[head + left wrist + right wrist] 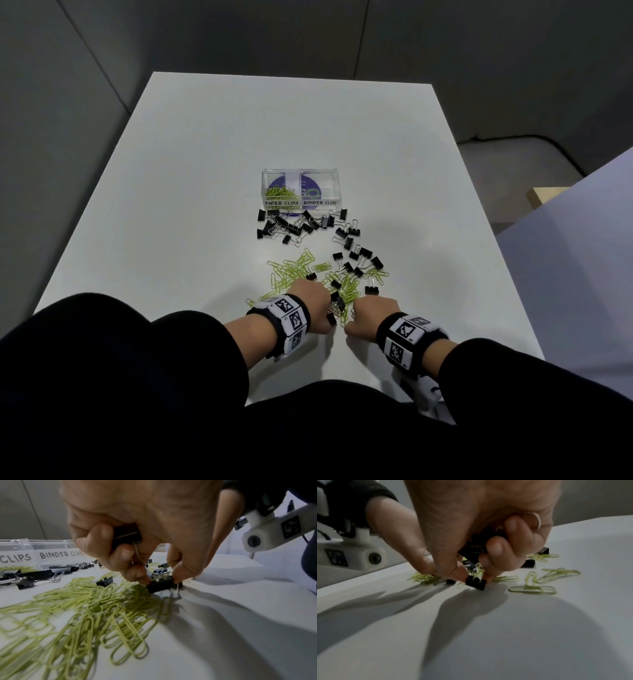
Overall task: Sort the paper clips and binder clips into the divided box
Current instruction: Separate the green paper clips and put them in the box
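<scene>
Clear plastic divided box (300, 187): far centre of the white surface (205, 171). Hand-lettered front labels read "PAPER CLIPS" on the left compartment, "BINDER CLIPS" on the right.

Left compartment: a small heap of green wire paper clips (281, 194) already inside. Right compartment: no binder clip visible in it.

Black metal binder clips with silver wire handles (294, 224): a loose cluster just in front of the box, with a trail curving down the right side toward me. None sorted, as far as I can see.

Loose green paper clips (82, 608): a wide spread on the near surface, mixed with several binder clips. The larger share of them is still unboxed.

My left hand (310, 303): fingers curled, one binder clip tucked against the palm, thumb and fingertip pinching a second black binder clip (161, 584) that sits at the edge of the green pile.

My right hand (371, 315): likewise curled over a few dark clips in the palm, thumb and forefinger pinching another black binder clip (476, 583) that rests on the surface.

Status, by my estimate: early. Paper clips begun; binder clips being gathered by both hands, not yet delivered. Most of both kinds remains.
</scene>
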The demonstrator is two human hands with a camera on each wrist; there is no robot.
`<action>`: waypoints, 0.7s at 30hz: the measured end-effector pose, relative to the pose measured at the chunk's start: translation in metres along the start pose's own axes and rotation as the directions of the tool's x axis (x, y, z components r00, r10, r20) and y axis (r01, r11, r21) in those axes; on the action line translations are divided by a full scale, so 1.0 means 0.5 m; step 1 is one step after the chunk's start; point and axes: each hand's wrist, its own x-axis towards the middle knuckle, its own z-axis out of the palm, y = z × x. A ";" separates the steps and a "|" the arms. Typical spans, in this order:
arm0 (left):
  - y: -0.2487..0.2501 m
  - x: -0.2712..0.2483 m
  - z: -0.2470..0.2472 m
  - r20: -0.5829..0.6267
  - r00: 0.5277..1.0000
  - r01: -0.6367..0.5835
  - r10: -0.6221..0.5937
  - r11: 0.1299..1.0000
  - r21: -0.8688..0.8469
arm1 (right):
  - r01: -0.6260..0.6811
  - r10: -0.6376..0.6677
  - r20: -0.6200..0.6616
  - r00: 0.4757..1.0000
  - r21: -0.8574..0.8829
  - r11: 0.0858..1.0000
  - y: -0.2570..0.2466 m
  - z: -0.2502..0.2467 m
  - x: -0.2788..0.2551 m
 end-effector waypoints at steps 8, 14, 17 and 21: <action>-0.100 -0.006 -0.010 -0.055 0.997 0.046 -0.056 0.986 -0.161 | 0.032 -0.034 0.033 0.999 0.073 0.997 0.043 -0.051 0.023; -0.194 0.012 -0.032 -0.154 0.967 0.162 -0.202 0.957 -0.239 | -0.001 0.015 -0.060 0.998 0.221 0.975 0.055 -0.134 0.088; -0.220 0.036 -0.026 -0.139 0.952 0.211 -0.271 0.917 -0.339 | -0.017 0.034 -0.058 0.998 0.277 0.961 0.048 -0.171 0.134; -0.259 0.073 -0.030 -0.156 0.946 0.192 -0.284 0.879 -0.437 | 0.016 0.019 -0.105 0.994 0.329 0.944 0.024 -0.197 0.190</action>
